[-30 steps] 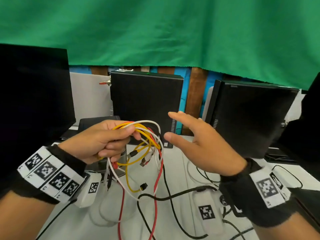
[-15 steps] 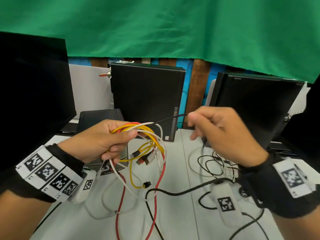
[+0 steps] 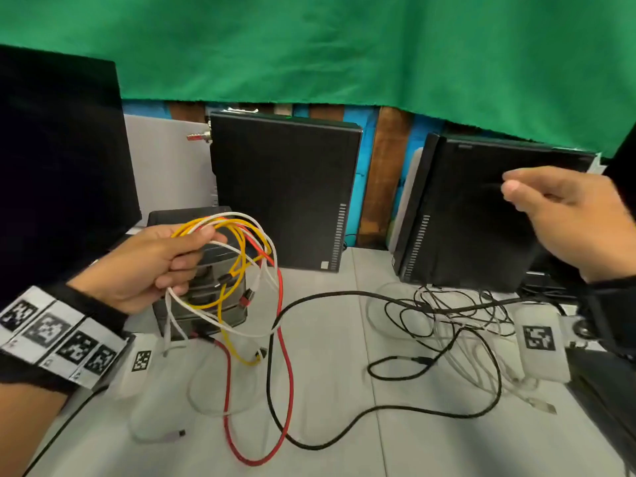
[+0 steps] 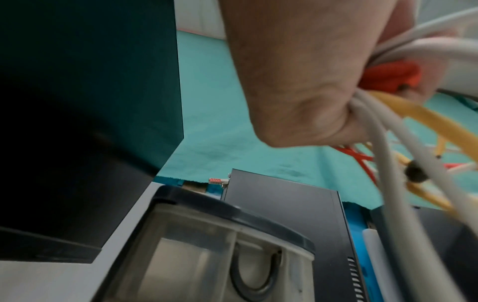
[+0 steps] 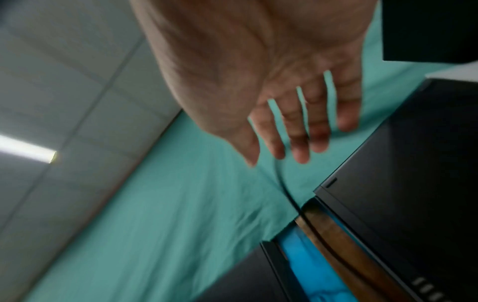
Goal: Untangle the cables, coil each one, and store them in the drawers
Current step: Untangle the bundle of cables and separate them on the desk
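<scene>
So the left hand (image 3: 148,266) is gripping a messy bundle of cables up in the air, just in front of the little drawer unit (image 3: 203,304) that's sitting on the surface (image 3: 344,442). Fingers are curled tight around the loops: a yellow cable (image 3: 237,266), a red cable (image 3: 287,359) and a white cable (image 3: 206,313) are all hanging down from the fist, and the red one is trailing in a long loop across the surface toward the near edge. From the left wrist view you're seeing the same thing up close, white and yellow strands spilling out under the fist (image 4: 310,81), with a clear drawer front (image 4: 201,265) right below.

The right hand (image 3: 568,215) is raised well off to the right, in front of the black computer case (image 3: 481,218). Thumb and forefinger are pinching a thin black cable (image 5: 287,190); the other fingers are hanging loose and fairly straight. It's blurry in the head view, so the strand is barely showing there.

A thicker black cable (image 3: 272,373) is snaking over the surface between the two hands, and a tangle of thin black and white cables (image 3: 457,318) is lying near the right-hand case. Another black case (image 3: 285,191) is standing behind the drawers.
</scene>
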Available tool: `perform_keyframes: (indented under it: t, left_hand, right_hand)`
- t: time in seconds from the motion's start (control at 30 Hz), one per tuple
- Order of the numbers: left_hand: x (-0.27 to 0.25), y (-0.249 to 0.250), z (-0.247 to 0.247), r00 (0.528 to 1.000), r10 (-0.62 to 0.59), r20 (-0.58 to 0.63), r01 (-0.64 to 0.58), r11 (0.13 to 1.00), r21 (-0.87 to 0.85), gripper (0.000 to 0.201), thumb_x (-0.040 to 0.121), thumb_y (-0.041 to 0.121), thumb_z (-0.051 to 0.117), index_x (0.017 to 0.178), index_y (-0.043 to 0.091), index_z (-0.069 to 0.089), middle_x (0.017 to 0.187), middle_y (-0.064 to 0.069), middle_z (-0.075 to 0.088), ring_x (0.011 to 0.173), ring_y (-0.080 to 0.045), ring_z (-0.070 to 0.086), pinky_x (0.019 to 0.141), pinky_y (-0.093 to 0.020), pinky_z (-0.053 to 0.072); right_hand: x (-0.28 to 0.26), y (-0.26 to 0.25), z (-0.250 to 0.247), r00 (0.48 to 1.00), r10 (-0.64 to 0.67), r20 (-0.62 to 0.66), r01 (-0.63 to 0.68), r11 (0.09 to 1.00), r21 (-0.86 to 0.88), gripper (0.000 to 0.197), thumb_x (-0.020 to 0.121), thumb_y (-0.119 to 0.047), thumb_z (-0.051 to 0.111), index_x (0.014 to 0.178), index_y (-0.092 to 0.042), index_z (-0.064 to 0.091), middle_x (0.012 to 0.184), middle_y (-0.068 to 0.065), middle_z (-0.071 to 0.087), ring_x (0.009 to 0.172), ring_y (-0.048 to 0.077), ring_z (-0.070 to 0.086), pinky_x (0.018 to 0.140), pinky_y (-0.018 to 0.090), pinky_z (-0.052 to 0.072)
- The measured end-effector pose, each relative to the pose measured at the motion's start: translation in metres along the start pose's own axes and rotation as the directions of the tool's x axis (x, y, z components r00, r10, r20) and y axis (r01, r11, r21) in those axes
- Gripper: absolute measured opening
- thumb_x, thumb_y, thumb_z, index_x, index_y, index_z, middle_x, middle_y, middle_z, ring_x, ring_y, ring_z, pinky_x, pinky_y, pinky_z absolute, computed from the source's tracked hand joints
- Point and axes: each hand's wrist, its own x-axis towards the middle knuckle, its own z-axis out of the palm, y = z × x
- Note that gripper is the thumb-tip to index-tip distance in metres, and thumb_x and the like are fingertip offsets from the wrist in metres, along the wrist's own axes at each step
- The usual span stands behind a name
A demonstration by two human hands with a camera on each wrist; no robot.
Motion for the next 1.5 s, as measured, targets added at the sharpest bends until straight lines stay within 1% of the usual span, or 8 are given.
perform_keyframes:
  t: [0.23, 0.37, 0.43, 0.57, 0.9, 1.1, 1.3, 1.5]
  left_hand:
    - [0.013, 0.02, 0.018, 0.995, -0.026, -0.094, 0.01, 0.986, -0.167, 0.026, 0.101, 0.033, 0.045, 0.095, 0.016, 0.064, 0.048, 0.01, 0.027, 0.03, -0.002, 0.024, 0.032, -0.014, 0.028]
    - [0.021, 0.036, 0.025, 0.991, -0.035, -0.127, 0.011, 0.982, -0.186, 0.028, 0.105, 0.033, 0.039, 0.095, 0.02, 0.061, 0.046, 0.01, 0.029, 0.03, -0.004, 0.026, 0.033, -0.013, 0.03]
    - [0.022, 0.043, 0.026, 0.99, -0.031, -0.138, 0.005, 0.983, -0.184, 0.027, 0.105, 0.034, 0.039, 0.094, 0.02, 0.061, 0.046, 0.01, 0.029, 0.03, -0.004, 0.026, 0.034, -0.013, 0.03]
    - [0.019, 0.052, 0.028, 0.989, -0.027, -0.147, 0.003, 0.987, -0.158, 0.027, 0.104, 0.035, 0.042, 0.095, 0.021, 0.063, 0.049, 0.01, 0.03, 0.032, -0.004, 0.027, 0.035, -0.014, 0.031]
    - [0.016, 0.031, 0.048, 0.998, -0.04, -0.048, 0.049, 0.98, 0.195, 0.022, 0.101, 0.029, 0.051, 0.105, 0.014, 0.066, 0.053, 0.006, 0.037, 0.037, -0.006, 0.029, 0.035, -0.019, 0.03]
    - [0.025, 0.021, 0.075, 0.998, -0.056, 0.013, 0.051, 0.969, 0.242, 0.018, 0.098, 0.03, 0.057, 0.098, 0.015, 0.068, 0.055, 0.004, 0.043, 0.041, -0.009, 0.033, 0.039, -0.021, 0.032]
    - [0.032, 0.036, 0.079, 1.0, 0.014, -0.024, -0.01, 0.985, 0.174, 0.019, 0.1, 0.026, 0.054, 0.106, 0.012, 0.066, 0.052, 0.008, 0.041, 0.038, -0.005, 0.032, 0.037, -0.018, 0.031]
    - [0.032, 0.081, 0.075, 0.993, 0.103, -0.051, -0.097, 0.99, 0.101, 0.017, 0.104, 0.026, 0.047, 0.097, 0.02, 0.061, 0.05, 0.01, 0.033, 0.034, -0.003, 0.026, 0.037, -0.016, 0.025]
  right_hand:
    - [-0.096, -0.063, 0.029, 0.893, -0.193, 0.408, 0.149, 0.979, 0.137, 0.015, 0.088, -0.038, 0.066, 0.086, -0.027, 0.076, 0.087, -0.007, 0.074, 0.084, 0.008, 0.069, 0.077, 0.027, 0.057]
    - [-0.154, -0.071, 0.066, 0.243, -0.208, 0.947, 0.149, 0.973, 0.175, 0.027, 0.096, -0.043, 0.06, 0.113, -0.026, 0.073, 0.108, -0.011, 0.073, 0.101, 0.001, 0.065, 0.095, 0.022, 0.05]
    - [-0.173, -0.047, 0.094, 0.152, -0.142, 0.978, 0.341, 0.936, 0.083, 0.043, 0.098, -0.05, 0.055, 0.136, -0.031, 0.057, 0.136, -0.01, 0.059, 0.123, 0.004, 0.055, 0.11, 0.028, 0.039]
    - [-0.175, 0.004, 0.13, 0.386, 0.018, 0.922, 0.556, 0.793, -0.248, 0.071, 0.097, -0.053, 0.05, 0.157, -0.033, 0.017, 0.167, 0.0, 0.01, 0.153, 0.017, 0.012, 0.125, 0.04, 0.006]
    - [-0.07, -0.037, 0.067, 0.873, -0.212, 0.439, 0.063, 0.942, 0.331, 0.026, 0.084, -0.038, 0.065, 0.094, -0.016, 0.073, 0.086, 0.001, 0.075, 0.083, 0.013, 0.072, 0.085, 0.032, 0.059]
    - [0.003, -0.096, 0.029, 0.942, -0.269, 0.201, 0.192, 0.922, 0.335, 0.015, 0.095, -0.026, 0.067, 0.089, -0.012, 0.069, 0.071, 0.0, 0.072, 0.067, 0.017, 0.069, 0.077, 0.039, 0.059]
    - [-0.022, -0.119, 0.039, 0.895, -0.325, 0.305, 0.189, 0.896, 0.401, 0.024, 0.098, -0.02, 0.061, 0.081, -0.006, 0.071, 0.068, 0.004, 0.071, 0.061, 0.013, 0.066, 0.062, 0.024, 0.055]
    - [-0.138, -0.05, 0.144, 0.292, 0.115, 0.95, 0.365, 0.904, -0.222, 0.024, 0.089, -0.004, 0.053, 0.105, -0.004, 0.071, 0.104, 0.008, 0.071, 0.089, 0.018, 0.065, 0.09, 0.036, 0.057]
